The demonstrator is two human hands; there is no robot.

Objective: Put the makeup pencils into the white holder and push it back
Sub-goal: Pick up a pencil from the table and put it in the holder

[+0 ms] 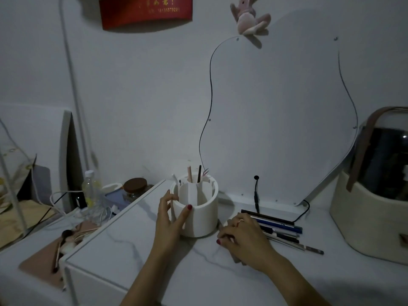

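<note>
A round white holder (202,214) with inner compartments stands on the marbled white tabletop (154,257), and a pink stick and a dark pencil stand upright in its middle tube. My left hand (170,217) grips the holder's left side, thumb across the front wall and fingers behind. Several makeup pencils (280,228), dark, blue and silver, lie side by side to the right of the holder. My right hand (241,236) lies on their left ends with its fingers curled down over them; whether it grasps one is hidden.
A cream case with a dark dome lid (373,195) stands at the right. A curvy-edged mirror (287,118) leans on the wall behind, with a black cable (257,195) below it. To the left, a lower shelf holds a bottle (90,188), a brown-lidded jar (135,186) and brushes (59,248).
</note>
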